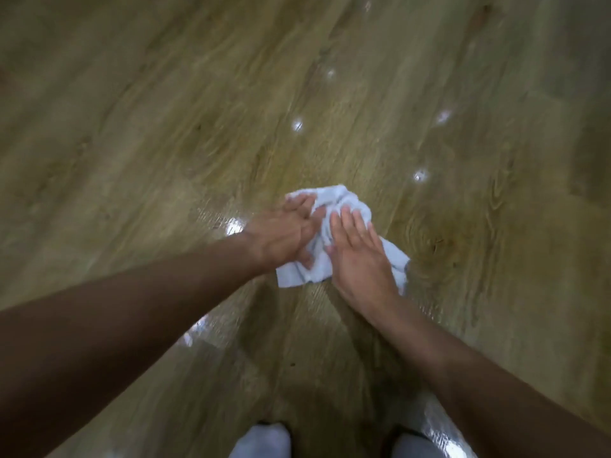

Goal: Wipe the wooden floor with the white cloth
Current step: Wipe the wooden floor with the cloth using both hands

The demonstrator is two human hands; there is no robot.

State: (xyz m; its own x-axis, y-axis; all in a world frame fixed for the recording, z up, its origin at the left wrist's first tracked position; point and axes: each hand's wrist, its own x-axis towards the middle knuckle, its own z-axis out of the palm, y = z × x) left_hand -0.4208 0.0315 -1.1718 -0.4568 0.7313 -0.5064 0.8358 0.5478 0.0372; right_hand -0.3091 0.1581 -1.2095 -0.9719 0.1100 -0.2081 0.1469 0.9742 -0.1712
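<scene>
- The white cloth (334,239) lies crumpled on the wooden floor (165,127), just right of the view's centre, bunched up in the middle with flatter corners at 7 o'clock and 4 o'clock.
- The left hand (284,234) presses down on the cloth's left half, fingers spread toward 1 o'clock and the thumb tucked against the fabric.
- The right hand (358,252) lies palm-down on the cloth's right half, fingers flat and pointing to 11 o'clock; the two hands sit just beside each other (fingertips nearly meeting over the bunched part), neither one closed around the cloth.
- Both bare forearms reach in from 7 and 5 o'clock.
- Bright specks of light (297,124) glint on the floor at 12 to 2 o'clock of the cloth.
- Two pale knees (264,441) show at the bottom edge, at 6 o'clock.
</scene>
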